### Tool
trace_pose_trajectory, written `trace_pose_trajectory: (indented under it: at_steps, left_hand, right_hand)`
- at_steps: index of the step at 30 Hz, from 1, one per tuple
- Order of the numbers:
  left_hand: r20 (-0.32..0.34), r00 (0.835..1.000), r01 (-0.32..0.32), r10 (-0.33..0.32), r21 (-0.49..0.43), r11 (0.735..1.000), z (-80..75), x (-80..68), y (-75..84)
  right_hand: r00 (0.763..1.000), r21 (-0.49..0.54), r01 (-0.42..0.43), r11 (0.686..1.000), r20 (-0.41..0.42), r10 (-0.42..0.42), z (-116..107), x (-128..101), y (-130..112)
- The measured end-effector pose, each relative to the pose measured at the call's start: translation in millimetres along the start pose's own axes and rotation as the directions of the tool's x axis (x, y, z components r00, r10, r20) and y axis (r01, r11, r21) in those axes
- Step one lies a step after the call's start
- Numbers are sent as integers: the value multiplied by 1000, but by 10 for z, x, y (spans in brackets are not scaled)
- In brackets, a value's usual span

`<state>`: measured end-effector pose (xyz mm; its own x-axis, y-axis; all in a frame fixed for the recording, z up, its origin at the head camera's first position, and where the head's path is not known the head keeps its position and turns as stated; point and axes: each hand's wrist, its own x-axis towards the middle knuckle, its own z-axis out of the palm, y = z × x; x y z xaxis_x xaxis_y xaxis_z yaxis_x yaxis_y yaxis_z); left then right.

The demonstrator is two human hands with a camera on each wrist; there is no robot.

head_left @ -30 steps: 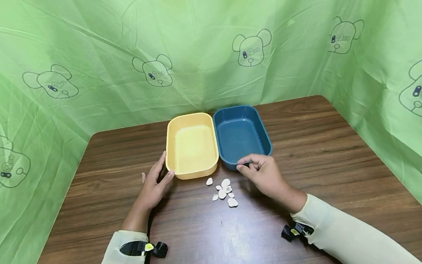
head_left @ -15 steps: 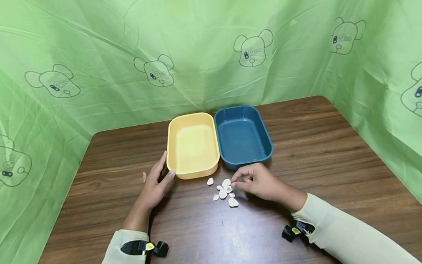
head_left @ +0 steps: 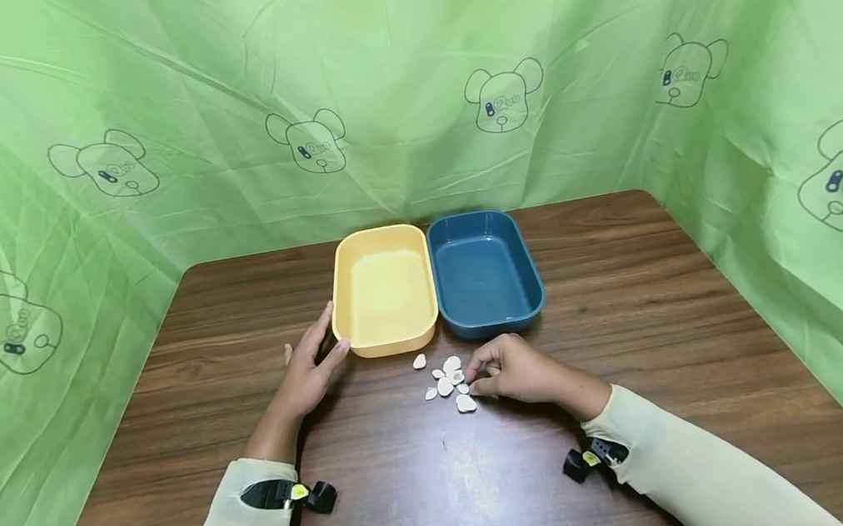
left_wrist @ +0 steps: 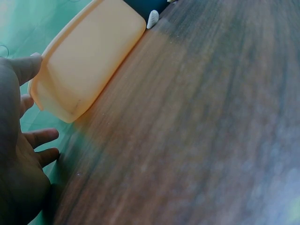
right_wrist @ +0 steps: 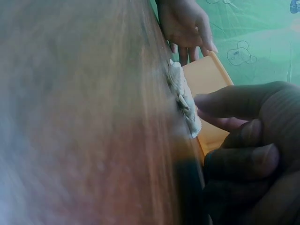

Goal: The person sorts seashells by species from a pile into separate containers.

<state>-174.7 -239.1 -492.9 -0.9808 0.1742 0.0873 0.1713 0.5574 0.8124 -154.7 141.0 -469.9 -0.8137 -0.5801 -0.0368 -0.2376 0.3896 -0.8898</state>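
Observation:
Several small white seashells (head_left: pixel 445 386) lie in a loose cluster on the wooden table, one shell (head_left: pixel 419 362) a little apart. My right hand (head_left: pixel 521 369) is at the cluster's right side, thumb and index finger bent with a small gap between them. The thumb tip is close to a small shell (head_left: pixel 463 389); whether it touches cannot be told. In the right wrist view the other fingers (right_wrist: pixel 248 159) are curled. My left hand (head_left: pixel 307 375) rests against the near left corner of the yellow tray (head_left: pixel 390 348), fingers fairly straight. Beside it stands the blue tray (head_left: pixel 465 326).
The two trays stand side by side towards the back of the table (head_left: pixel 620 296). A tiny white speck (head_left: pixel 511 319) shows at the blue tray's near inner wall. Green printed cloth (head_left: pixel 391 90) hangs behind and at both sides. Each wrist wears a strapped camera (head_left: pixel 321 496).
My right hand has moved from the blue tray's near rim down and left to the shells, its fingers parting slightly. A white speck shows in the blue tray. My left hand stays put.

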Motion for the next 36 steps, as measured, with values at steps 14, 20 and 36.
trace_pose_trajectory:
  at_steps: [14, 20, 36]
  left_hand:
    - [-3, 1000, -4, 4, 0, 1000, -16, -3, 3]
    - [-1, 1000, 3, -3, 8, 1000, -16, -10, 1]
    - [-4, 1000, -1, 1, -3, 1000, 1, -9, 26]
  right_hand:
    - [1000, -73, 19, 997, -13, -20, 39, 3, 16]
    - [999, -86, 26, 996, -19, -28, 56, 1, 14]
    - [999, -97, -12, 995, -36, 8, 85, -47, 12]
